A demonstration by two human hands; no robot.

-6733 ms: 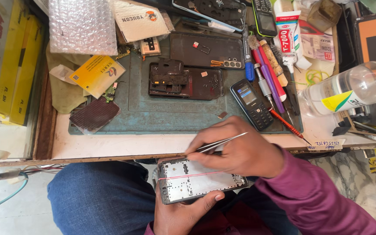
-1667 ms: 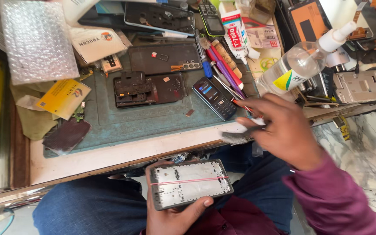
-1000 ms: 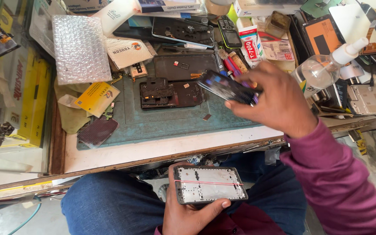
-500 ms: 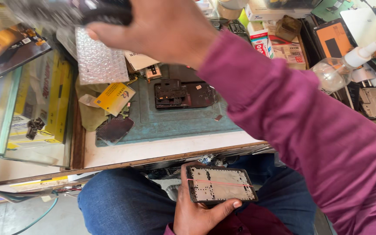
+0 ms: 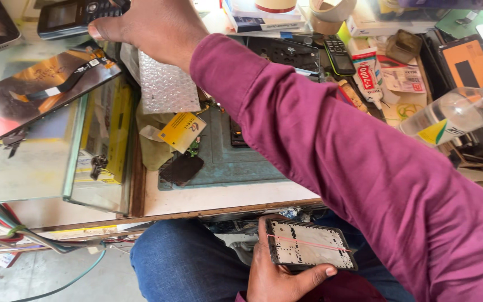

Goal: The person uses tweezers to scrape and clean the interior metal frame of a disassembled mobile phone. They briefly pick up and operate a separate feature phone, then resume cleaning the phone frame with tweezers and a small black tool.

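1. Reaching far across the tabletop, our right hand kept its grip closed on a dark keypad phone over the glass counter.
2. Our left hand gripped a phone frame above our lap; it could slip.
3. Our sleeve risked sweeping the plastic bottle over.

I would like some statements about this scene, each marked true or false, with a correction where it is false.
1. The right hand holds a dark keypad phone over the glass counter top. True.
2. The left hand is empty. False: it grips an opened phone frame above the lap.
3. A red line crosses the phone frame. True.
4. The sleeve is yellow. False: it is magenta.
5. The clear plastic bottle stands upright on the green mat. False: it lies tilted among the clutter at the right.
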